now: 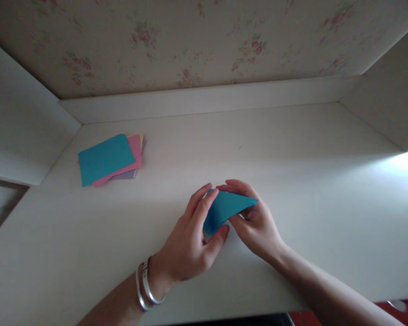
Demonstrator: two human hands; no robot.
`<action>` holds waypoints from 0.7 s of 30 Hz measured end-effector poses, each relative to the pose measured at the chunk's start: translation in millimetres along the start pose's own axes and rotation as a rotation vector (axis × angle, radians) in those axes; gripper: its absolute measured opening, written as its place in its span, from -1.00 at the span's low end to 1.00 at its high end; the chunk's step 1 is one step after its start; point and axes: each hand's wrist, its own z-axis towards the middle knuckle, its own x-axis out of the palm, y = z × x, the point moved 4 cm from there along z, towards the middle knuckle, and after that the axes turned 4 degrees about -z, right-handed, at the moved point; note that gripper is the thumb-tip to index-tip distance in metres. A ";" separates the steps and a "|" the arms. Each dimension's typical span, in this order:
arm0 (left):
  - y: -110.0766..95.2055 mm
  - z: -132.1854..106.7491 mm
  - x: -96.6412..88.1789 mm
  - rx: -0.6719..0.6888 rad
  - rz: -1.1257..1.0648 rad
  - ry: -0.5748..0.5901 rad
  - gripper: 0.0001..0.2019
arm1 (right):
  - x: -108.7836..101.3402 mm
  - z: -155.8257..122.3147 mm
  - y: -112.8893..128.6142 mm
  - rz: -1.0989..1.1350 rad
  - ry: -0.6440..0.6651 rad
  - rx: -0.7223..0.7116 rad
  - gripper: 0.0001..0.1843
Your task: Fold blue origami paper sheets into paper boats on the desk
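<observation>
A folded piece of teal paper [227,207] is held just above the white desk [292,172] near its front middle. My left hand [190,240] pinches its left corner between thumb and fingers; silver bangles circle that wrist. My right hand [255,222] grips the paper's right side, fingers curled over the top edge and thumb underneath. The paper forms a roughly triangular shape pointing right.
A loose stack of coloured paper sheets [109,159], teal on top with pink, purple and yellow beneath, lies at the desk's back left. White side panels and a raised back ledge [204,97] enclose the desk. Floral wallpaper is behind.
</observation>
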 end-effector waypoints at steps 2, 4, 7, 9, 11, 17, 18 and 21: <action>2.9 0.0 0.9 -0.113 -0.181 -0.006 -0.37 | -2.7 -1.4 0.3 -0.064 -0.039 -0.015 -0.43; 8.9 -0.4 4.4 -0.281 -0.432 -0.017 -0.42 | -4.3 -2.7 2.2 -0.145 -0.063 -0.052 -0.42; 18.7 -0.2 8.9 -0.512 -0.766 -0.131 -0.45 | -3.3 -4.3 9.1 -0.290 -0.065 -0.177 -0.45; 22.4 1.7 9.6 -0.599 -0.895 -0.214 -0.47 | -0.7 -5.1 13.6 -0.385 -0.033 -0.266 -0.46; 23.2 4.5 9.0 -0.644 -0.971 -0.250 -0.51 | 1.6 -5.3 15.2 -0.459 0.007 -0.310 -0.45; 19.8 11.6 3.8 -0.599 -1.109 -0.237 -0.70 | -0.1 -2.4 17.5 -0.473 -0.029 -0.403 -0.45; 20.0 11.9 3.9 -0.602 -1.124 -0.226 -0.74 | -0.7 -1.7 18.3 -0.471 -0.044 -0.423 -0.47; 21.3 12.3 4.6 -0.609 -1.141 -0.203 -0.82 | -2.9 0.5 19.4 -0.452 -0.071 -0.433 -0.53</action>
